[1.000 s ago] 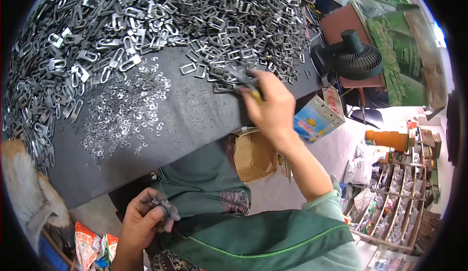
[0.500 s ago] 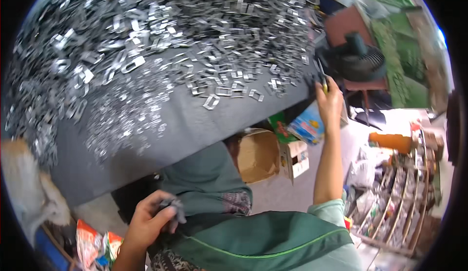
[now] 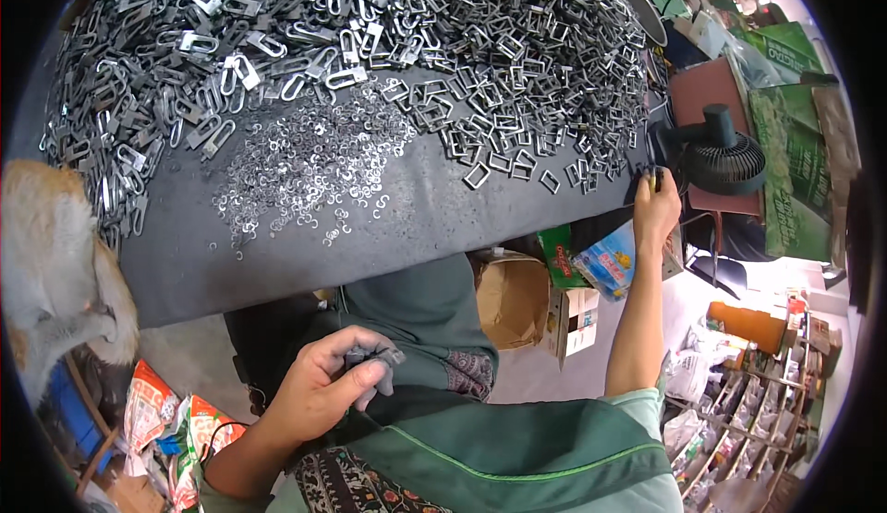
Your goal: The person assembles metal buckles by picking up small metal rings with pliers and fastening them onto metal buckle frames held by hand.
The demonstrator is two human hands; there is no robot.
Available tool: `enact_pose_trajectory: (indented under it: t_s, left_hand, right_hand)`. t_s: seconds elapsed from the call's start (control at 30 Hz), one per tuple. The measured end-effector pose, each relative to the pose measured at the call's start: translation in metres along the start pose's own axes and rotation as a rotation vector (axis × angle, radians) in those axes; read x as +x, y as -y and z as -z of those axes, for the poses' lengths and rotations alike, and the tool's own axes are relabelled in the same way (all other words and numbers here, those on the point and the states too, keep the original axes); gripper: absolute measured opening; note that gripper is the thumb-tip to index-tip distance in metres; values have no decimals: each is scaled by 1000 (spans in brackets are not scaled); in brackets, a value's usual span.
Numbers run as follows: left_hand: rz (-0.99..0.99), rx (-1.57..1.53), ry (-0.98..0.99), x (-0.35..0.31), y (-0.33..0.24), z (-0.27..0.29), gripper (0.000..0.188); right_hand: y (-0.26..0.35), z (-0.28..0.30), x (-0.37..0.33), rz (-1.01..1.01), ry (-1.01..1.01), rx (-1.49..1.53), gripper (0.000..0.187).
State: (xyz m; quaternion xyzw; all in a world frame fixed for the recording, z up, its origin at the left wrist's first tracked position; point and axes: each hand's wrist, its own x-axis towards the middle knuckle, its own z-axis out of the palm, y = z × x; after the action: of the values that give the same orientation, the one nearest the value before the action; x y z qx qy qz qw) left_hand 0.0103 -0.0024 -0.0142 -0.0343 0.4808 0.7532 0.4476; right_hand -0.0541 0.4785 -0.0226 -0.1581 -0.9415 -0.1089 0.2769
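Dark tool at the counter's right end, grey cloth low at the lap

The slim dark tool with yellow on its handle (image 3: 652, 183) sits in the right hand (image 3: 656, 210), whose fingers are closed around it; its long axis seems to run away from the body, though the grip hides much of it. Whether this hand rests on the dark grey sheet-covered counter (image 3: 176, 259) or hovers at its right edge, I cannot tell. Just left of the hand lies the heap of dark metal rectangular frames (image 3: 554, 88), its loose outer pieces turned at mixed angles, so the right hand is by far the nearer one to them.

The left hand (image 3: 323, 386) is well apart, off the counter and above the lap, with thumb and curled fingers pinching a crumpled grey cloth (image 3: 381, 372). Ahead of it, across the counter's near edge, spread the small silvery C-shaped metal rings (image 3: 319, 162), and beyond them the long U-shaped metal clasps (image 3: 222, 65). A black round desk fan (image 3: 725, 160) stands just right of the right hand
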Motion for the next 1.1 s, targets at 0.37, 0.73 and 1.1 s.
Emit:
enact_pose_trajectory:
  t_s: [0.37,0.73,1.1]
  left_hand:
    - [-303,121,-186,24,-18,-18,16]
    - [-400,144,-306,20,-24,-8,16]
    - [-338,80,-329,28,-22,-6,16]
  right_hand:
    - [212,131,-52,-301,1179,1683,9]
    - [234,129,-41,-808,1548,2001,15]
    - [215,112,-37,-521,1268,1514,12]
